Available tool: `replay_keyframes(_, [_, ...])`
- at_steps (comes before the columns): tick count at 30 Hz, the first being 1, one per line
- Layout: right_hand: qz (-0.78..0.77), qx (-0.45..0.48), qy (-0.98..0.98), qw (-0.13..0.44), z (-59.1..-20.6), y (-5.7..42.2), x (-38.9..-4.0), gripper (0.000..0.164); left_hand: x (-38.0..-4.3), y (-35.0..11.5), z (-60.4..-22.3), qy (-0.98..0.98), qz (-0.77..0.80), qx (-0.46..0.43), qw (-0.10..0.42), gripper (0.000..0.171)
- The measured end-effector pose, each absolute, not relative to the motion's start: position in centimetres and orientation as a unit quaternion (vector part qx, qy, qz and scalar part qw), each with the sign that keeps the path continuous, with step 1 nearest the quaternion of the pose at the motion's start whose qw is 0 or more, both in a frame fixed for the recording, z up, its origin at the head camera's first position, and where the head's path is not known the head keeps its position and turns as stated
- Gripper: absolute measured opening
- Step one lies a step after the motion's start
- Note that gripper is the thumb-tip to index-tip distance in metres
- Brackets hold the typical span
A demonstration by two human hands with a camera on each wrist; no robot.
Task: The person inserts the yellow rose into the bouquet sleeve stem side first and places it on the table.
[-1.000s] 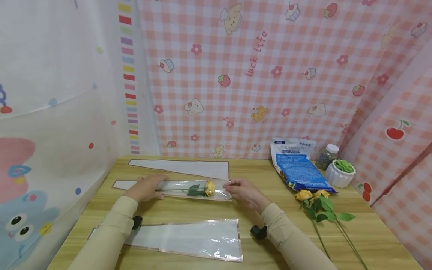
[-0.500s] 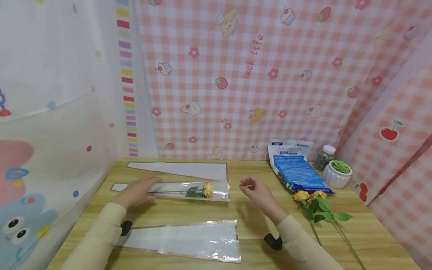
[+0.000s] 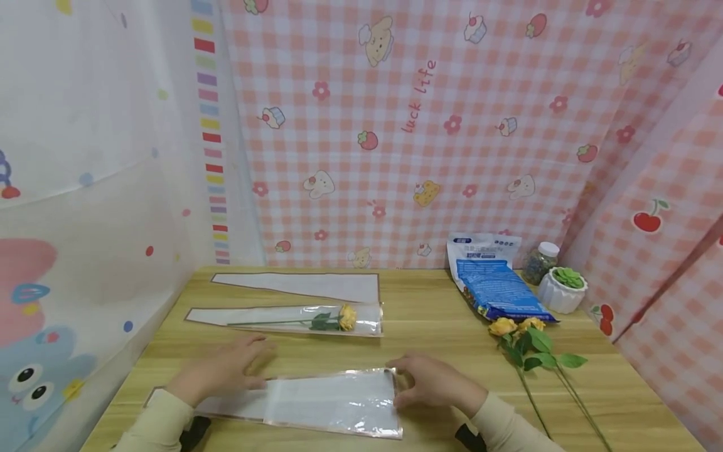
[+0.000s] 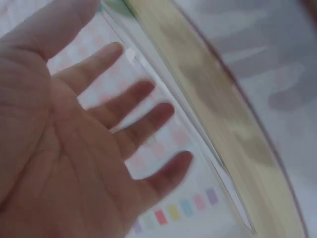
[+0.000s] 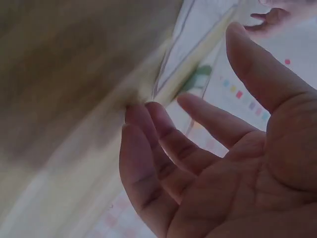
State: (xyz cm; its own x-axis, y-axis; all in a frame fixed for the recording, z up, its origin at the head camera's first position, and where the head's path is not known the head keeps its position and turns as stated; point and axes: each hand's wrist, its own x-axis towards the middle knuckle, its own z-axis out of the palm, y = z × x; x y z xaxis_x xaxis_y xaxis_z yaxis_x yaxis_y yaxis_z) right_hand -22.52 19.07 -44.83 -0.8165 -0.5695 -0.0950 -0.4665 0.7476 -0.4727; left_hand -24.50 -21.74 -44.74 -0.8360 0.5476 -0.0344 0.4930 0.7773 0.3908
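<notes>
Plastic front sleeve [image 3: 327,402] runs crosswise, wide end right; left hand [image 3: 220,369] and right hand [image 3: 433,383] spread, empty

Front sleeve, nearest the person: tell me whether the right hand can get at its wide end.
Probably yes: the right hand is at the wide end of the front sleeve, holds nothing, and nothing visible blocks it; the left hand is over the narrower part.

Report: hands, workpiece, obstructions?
Left hand over narrow half of tapered white plastic sleeve, right hand at its wide end; contact unclear. Sleeve lies flat. No obstruction visible.
</notes>
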Motion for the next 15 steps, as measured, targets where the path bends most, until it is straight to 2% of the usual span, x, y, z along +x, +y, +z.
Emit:
replay_keyframes(8, [-0.127,-0.276,0.950,0.074,-45.3,17.8,-21.8,0.076,-21.8,-18.6,-45.3,0.925,0.190,0.320,0.078,0.069])
replay_keyframes(15, [-0.086,-0.284,0.954,0.034,-46.1,17.4,-21.4,0.062,-20.6,-17.6,-46.6,0.926,0.159,0.326,0.108,0.076])
